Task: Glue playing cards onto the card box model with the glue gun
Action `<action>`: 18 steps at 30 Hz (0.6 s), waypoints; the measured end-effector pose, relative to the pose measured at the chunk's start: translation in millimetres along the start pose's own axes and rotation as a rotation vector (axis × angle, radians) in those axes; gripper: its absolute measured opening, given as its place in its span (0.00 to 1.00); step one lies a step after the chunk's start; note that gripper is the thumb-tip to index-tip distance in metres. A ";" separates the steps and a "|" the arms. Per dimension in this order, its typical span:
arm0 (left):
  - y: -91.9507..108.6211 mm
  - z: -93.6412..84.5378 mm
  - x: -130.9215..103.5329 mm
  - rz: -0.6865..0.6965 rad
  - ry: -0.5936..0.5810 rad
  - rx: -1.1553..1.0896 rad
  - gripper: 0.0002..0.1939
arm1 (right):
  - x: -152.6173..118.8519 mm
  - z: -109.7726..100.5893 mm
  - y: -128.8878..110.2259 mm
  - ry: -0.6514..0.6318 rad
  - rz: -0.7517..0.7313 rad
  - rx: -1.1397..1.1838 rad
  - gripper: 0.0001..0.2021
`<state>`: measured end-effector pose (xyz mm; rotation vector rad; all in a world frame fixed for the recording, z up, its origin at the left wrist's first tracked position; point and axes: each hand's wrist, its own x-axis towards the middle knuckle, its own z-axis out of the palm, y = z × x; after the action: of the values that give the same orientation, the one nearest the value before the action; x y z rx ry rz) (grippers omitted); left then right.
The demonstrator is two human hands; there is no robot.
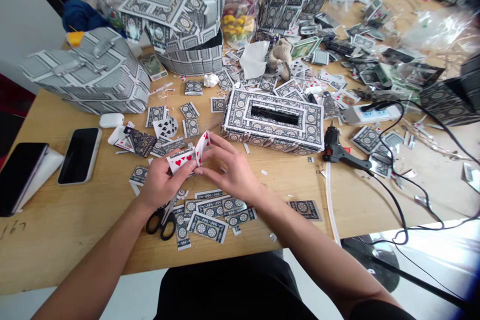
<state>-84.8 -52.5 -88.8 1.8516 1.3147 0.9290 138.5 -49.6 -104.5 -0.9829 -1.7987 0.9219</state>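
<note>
My left hand (163, 180) pinches a folded playing card (182, 161) with red hearts facing up. Its right part (203, 147) bends upward, and the fingers of my right hand (230, 167) are closed around that upright part. Both hands meet above the table's near middle. Black-handled scissors (162, 221) lie below my left hand, their blades partly hidden. Cut card pieces (208, 226) with patterned backs are spread below my right hand. Beyond the hands, a box made of folded cards (275, 120) has a long slot in its top.
A glue gun (343, 150) with a black cable rests right of the box. Two phones (79, 155) (23, 175) lie at the left. Woven card bags (101, 72) (187, 15) stand behind. Loose cards, scraps and plastic bags (435, 30) cover the back right.
</note>
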 end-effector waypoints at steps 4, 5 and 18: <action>-0.2 -0.1 0.3 0.081 0.026 0.102 0.13 | -1.6 2.4 3.0 -0.011 -0.009 -0.019 0.06; -0.7 0.1 0.1 0.093 0.038 0.125 0.13 | -2.3 3.2 3.1 -0.016 -0.019 -0.028 0.06; -3.1 9.6 -3.7 0.124 0.138 0.244 0.15 | -8.3 13.6 -1.2 -0.035 -0.119 -0.135 0.11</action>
<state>-79.0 -56.4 -97.0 2.1063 1.4642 1.0133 128.4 -60.1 -111.0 -0.9368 -1.9472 0.7562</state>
